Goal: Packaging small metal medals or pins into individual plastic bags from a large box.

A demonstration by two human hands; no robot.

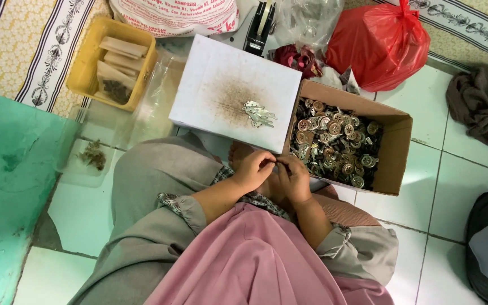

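At far left lies a green mat (7, 169), and above it a yellow tray (88, 59) holding small brown paper packets (117, 62). A clear plastic bag (88, 155) with dried bits rests on the tiled floor (458, 186) below the tray. At centre, a white box lid (221, 85) with a brown-stained middle carries a small heap of flat metal pieces (258, 113). Just below its near edge, my left hand (252, 168) and my right hand (293, 178) meet above my lap, fingertips touching. Both grips are pinched nearly closed on one tiny part (276, 162) between them; it is too small for me to tell its kind. Just right of the lid and my hands, an open cardboard box (393, 152) is filled with round metal fittings (334, 144). Behind it sit a black stapler-like tool (258, 28) and a knotted red plastic bag (377, 39). At far right, a dark brown cloth (484, 104) lies crumpled on the floor.
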